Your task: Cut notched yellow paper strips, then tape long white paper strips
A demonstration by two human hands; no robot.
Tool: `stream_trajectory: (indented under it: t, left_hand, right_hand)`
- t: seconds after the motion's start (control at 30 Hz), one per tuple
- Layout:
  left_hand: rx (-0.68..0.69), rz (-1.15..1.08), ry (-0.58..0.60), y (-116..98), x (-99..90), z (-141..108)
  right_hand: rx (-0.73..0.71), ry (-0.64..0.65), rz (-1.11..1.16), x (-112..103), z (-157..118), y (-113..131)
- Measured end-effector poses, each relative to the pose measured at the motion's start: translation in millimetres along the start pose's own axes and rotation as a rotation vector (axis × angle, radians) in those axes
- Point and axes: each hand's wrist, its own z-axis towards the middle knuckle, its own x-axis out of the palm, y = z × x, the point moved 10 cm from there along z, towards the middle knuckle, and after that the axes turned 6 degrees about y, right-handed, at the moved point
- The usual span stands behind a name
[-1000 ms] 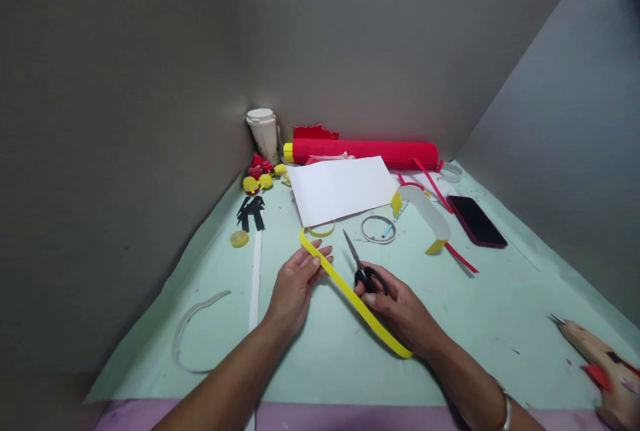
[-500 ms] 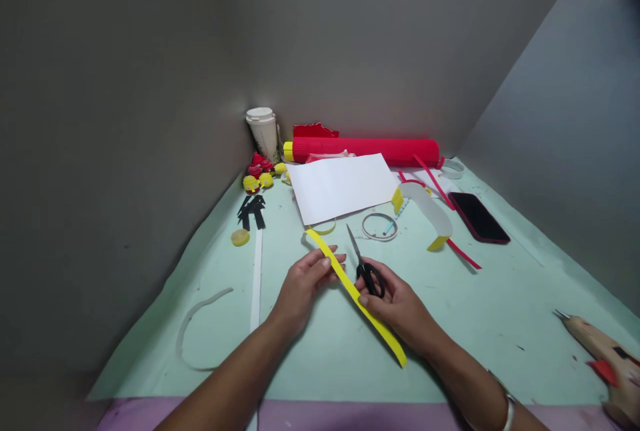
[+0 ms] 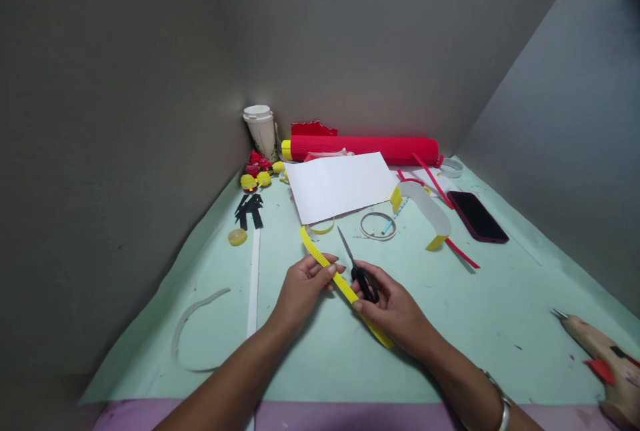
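Observation:
A long yellow corrugated strip (image 3: 345,288) slants from upper left to lower right between my hands. My left hand (image 3: 306,288) pinches it near its upper part, thumb on top. Lower down, my right hand (image 3: 395,308) grips the same strip between thumb and fingers, and also holds black-handled scissors (image 3: 366,282) whose blades point up and away, closed. The strip's far end curls near a small yellow loop (image 3: 324,226) on the green sheet.
Around lie a white sheet (image 3: 340,186), red roll (image 3: 365,150), cup (image 3: 261,131), black strips (image 3: 250,211), yellow disc (image 3: 237,237), tape ring (image 3: 379,226), curved yellow-and-white strip (image 3: 425,208), phone (image 3: 477,216) and glue gun (image 3: 595,351). A white strip (image 3: 253,284) passes beneath my left arm.
The yellow strip has turned, so its ridged face now shows, and its lower end has moved up and left. My right hand with the scissors has shifted slightly left and down.

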Motion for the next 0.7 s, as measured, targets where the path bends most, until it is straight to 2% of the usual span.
stream_trajectory:
  t: [0.17, 0.33, 0.47, 0.7]
  left_hand:
    - [0.0, 0.047, 0.084, -0.8, 8.6, -1.5]
    - [-0.015, 0.127, 0.166, 9.1, 16.1, -1.9]
    - [-0.021, 0.102, 0.113, 12.3, 10.0, 0.5]
    - [0.022, 0.026, 0.015, -0.6, 2.2, -0.3]
  right_hand:
    - [-0.003, -0.045, 0.027, -3.2, 1.1, 0.6]
    - [-0.012, -0.054, 0.027, -5.6, 2.2, -2.1]
    - [-0.024, -0.032, 0.021, -4.4, 2.4, -2.5]
    - [-0.007, -0.02, 0.014, -5.5, 2.2, -5.4]
